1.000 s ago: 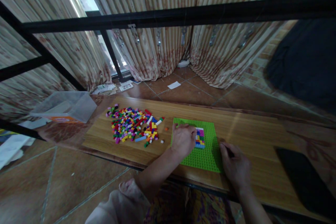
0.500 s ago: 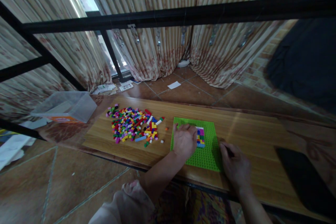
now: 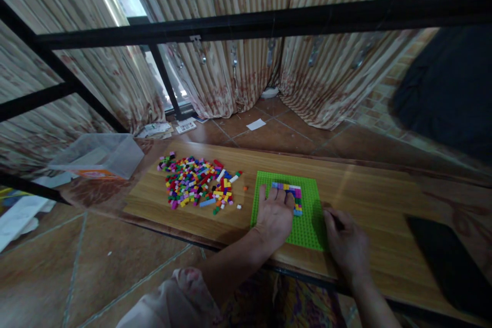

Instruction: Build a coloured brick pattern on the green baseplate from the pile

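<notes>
A green studded baseplate (image 3: pixel 307 236) lies on the wooden table. Attached to it is a patch of small coloured building bricks (image 3: pixel 298 200), with white, purple, blue and yellow among them. My left hand (image 3: pixel 274 218) is palm down over the left part of this patch. Its fingers bend down onto the bricks, and the fingertips and anything between them are hidden. Beside the plate's right edge rests my right hand (image 3: pixel 348 243), its fingers curled in with the thumb close to the edge. What it may hold does not show.
Many loose coloured bricks (image 3: pixel 198 182) are heaped on the table's left half. A clear plastic bin (image 3: pixel 126 156) with an orange label stands beyond the left end. A dark flat object (image 3: pixel 446 261) lies at the right. A black metal rail (image 3: pixel 246 25) crosses before the curtains (image 3: pixel 238 77).
My left hand has shifted slightly right and toward me over the patch, uncovering bricks along its far edge. My right hand stays beside the plate. The view has shifted a little.
</notes>
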Demonstrator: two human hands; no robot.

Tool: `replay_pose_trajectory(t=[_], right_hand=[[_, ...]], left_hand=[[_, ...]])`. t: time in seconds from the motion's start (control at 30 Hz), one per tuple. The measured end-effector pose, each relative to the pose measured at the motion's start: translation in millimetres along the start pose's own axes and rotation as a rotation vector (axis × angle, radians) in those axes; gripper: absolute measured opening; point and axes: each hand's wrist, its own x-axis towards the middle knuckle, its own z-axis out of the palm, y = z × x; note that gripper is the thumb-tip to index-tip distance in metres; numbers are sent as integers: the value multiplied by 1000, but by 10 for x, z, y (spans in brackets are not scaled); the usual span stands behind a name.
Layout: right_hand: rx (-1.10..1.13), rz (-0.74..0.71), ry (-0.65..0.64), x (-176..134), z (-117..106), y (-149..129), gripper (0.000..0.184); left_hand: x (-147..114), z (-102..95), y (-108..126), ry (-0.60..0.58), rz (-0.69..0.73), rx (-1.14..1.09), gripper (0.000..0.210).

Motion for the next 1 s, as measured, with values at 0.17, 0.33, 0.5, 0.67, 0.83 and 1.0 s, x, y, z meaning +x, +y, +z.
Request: replay_pose_trajectory(t=[0.17,0.33,0.5,0.67,0.83,1.0], right_hand=[[-10,3,-4,-11,-3,9,43],[-23,-31,1,-8,12,30,44],[-18,-34,2,-4,20,26,46],[-24,-29,-9,-7,9,3,47],[7,-13,-8,-8,12,0,49],[-19,-29,-7,-6,20,27,49]], left_hand=[[-8,2,20,-7,13,27,26],[-23,24,31,-20,22,52,30],[-25,58,28,-34,31,71,35],[-19,87,10,-52,43,82,36],[-23,73,9,-48,54,81,36],[-12,56,12,-64,38,50,35]])
